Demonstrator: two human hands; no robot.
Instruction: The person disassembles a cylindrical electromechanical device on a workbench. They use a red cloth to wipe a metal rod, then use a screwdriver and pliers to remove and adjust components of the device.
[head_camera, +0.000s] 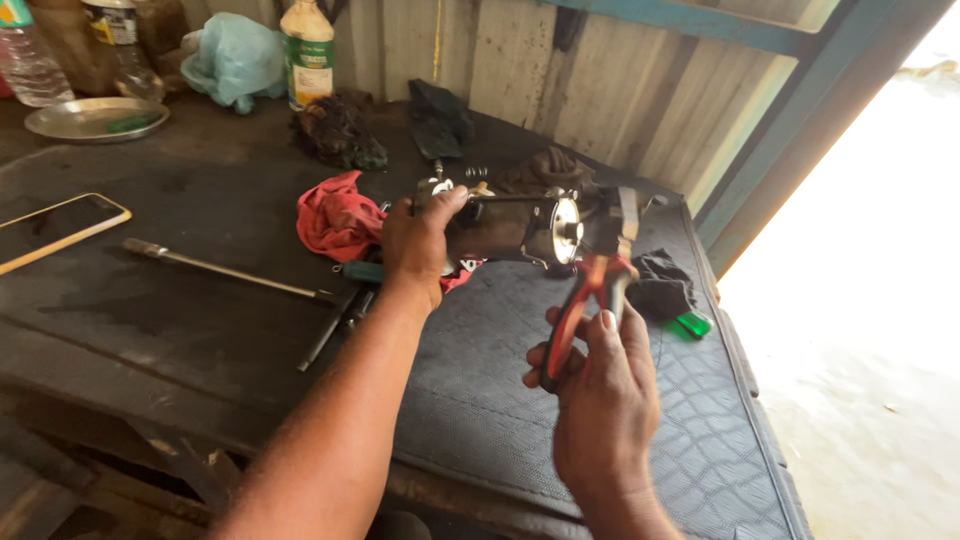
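Leftmost, I note a phone (60, 228) lying flat on the dark tabletop (200, 300), with a long screwdriver (225, 268) beside it and a red rag (338, 222) further along. My left hand (418, 245) has its grip wrapped around the rear of a grimy cylindrical motor part (510, 226), held above the quilted black mat (620, 420). My right hand (600, 395) holds red-handled pliers (590, 300), its grip closed on the handles, the nose up against the part's front end. A green object (693, 324) lies on the mat, right of the pliers.
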